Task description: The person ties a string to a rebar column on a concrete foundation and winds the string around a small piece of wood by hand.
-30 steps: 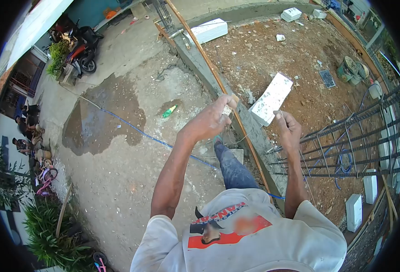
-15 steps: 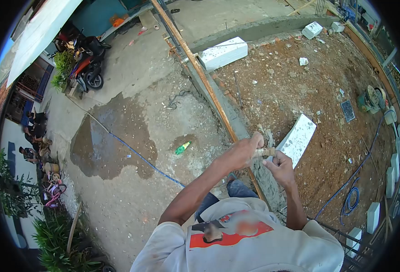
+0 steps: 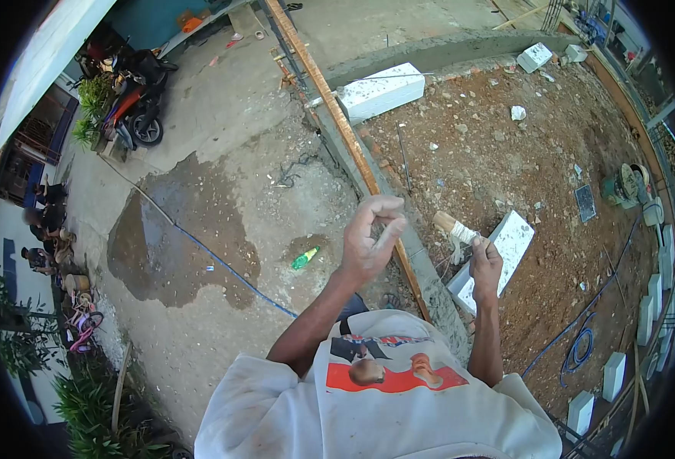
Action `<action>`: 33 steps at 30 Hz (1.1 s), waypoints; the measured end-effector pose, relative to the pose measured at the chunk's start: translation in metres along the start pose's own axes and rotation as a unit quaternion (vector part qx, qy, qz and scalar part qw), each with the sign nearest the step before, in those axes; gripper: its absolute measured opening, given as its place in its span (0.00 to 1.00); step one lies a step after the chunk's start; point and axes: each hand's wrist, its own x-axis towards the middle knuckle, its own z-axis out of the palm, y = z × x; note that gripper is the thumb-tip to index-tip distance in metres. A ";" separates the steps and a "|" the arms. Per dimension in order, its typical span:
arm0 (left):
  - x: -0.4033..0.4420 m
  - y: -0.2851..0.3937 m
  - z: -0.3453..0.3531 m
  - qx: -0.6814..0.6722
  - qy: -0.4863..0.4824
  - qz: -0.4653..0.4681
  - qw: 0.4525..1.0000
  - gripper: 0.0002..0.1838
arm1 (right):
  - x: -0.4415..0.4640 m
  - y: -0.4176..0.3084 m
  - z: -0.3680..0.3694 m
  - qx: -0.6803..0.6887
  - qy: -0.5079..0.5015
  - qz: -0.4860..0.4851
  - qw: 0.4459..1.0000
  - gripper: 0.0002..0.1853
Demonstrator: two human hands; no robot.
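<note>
My right hand [image 3: 486, 269] grips one end of a short wooden stick [image 3: 445, 221] wound with pale string [image 3: 464, 232], over the soil beside a white block [image 3: 507, 252]. To its left, my left hand [image 3: 371, 239] is raised near the long wooden batten [image 3: 364, 170]. Its fingers curl towards the thumb; anything between the tips is too small to make out. The batten runs along the low grey cement wall [image 3: 438, 294]. Loose thin string hangs below the stick.
Another white block [image 3: 383, 93] lies by the wall's far end. A green bottle [image 3: 305, 258] and a blue hose [image 3: 234, 272] lie on the concrete at left. Buckets [image 3: 626, 186] stand at right. Several people sit at far left, near a parked motorcycle [image 3: 140, 107].
My hands were together at the wound stick half a second ago and have moved apart. The stick is now in my right hand, and my left hand has moved left and up.
</note>
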 end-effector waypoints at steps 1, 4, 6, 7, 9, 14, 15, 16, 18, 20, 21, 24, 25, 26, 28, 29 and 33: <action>0.001 -0.025 -0.016 -0.032 0.073 -0.022 0.997 0.14 | 0.010 0.004 0.011 0.020 0.004 0.035 0.999 0.11; 0.016 -0.098 -0.053 -0.053 0.227 -0.140 0.962 0.13 | 0.035 0.013 0.046 0.042 -0.011 0.081 0.996 0.11; 0.013 -0.148 -0.066 -0.056 0.164 -0.242 0.955 0.14 | 0.050 0.018 0.072 0.050 -0.045 0.100 0.993 0.11; 0.012 -0.164 -0.068 -0.059 0.096 -0.342 0.933 0.16 | 0.058 0.024 0.087 0.029 -0.052 0.098 0.993 0.10; 0.016 -0.179 -0.065 -0.119 0.015 -0.409 0.905 0.15 | 0.065 0.020 0.113 0.009 -0.086 0.120 0.989 0.11; 0.021 -0.225 -0.040 -0.261 -0.134 -0.491 0.820 0.17 | 0.079 0.032 0.165 -0.055 -0.172 0.150 0.972 0.12; 0.025 -0.216 -0.036 -0.288 -0.077 -0.494 0.817 0.18 | 0.084 0.047 0.172 -0.043 -0.167 0.158 0.972 0.12; 0.026 -0.214 -0.035 -0.314 -0.020 -0.497 0.809 0.19 | 0.085 0.053 0.175 -0.046 -0.166 0.160 0.972 0.12; 0.035 -0.215 -0.041 -0.351 0.024 -0.494 0.795 0.19 | 0.087 0.064 0.178 -0.052 -0.184 0.154 0.969 0.12; 0.040 -0.227 -0.054 -0.387 0.067 -0.491 0.778 0.20 | 0.089 0.072 0.178 -0.077 -0.189 0.153 0.967 0.12; 0.043 -0.234 -0.073 -0.408 0.111 -0.475 0.772 0.20 | 0.091 0.075 0.176 -0.101 -0.190 0.153 0.965 0.12; 0.052 -0.239 -0.148 -0.429 0.216 -0.436 0.761 0.20 | 0.094 0.064 0.165 -0.094 -0.195 0.160 0.963 0.12; 0.053 -0.239 -0.178 -0.433 0.236 -0.424 0.760 0.19 | 0.093 0.052 0.168 -0.087 -0.186 0.168 0.964 0.11; 0.053 -0.238 -0.207 -0.437 0.257 -0.411 0.758 0.18 | 0.093 0.048 0.172 -0.088 -0.186 0.169 0.964 0.11; 0.051 -0.232 -0.265 -0.466 0.273 -0.379 0.752 0.15 | 0.096 0.046 0.176 -0.102 -0.152 0.157 0.970 0.10; 0.049 -0.235 -0.292 -0.464 0.274 -0.380 0.752 0.15 | 0.102 0.055 0.178 -0.076 -0.152 0.171 0.971 0.10; 0.053 -0.243 -0.383 -0.443 0.284 -0.332 0.783 0.13 | 0.101 0.033 0.210 -0.236 -0.226 0.144 0.934 0.13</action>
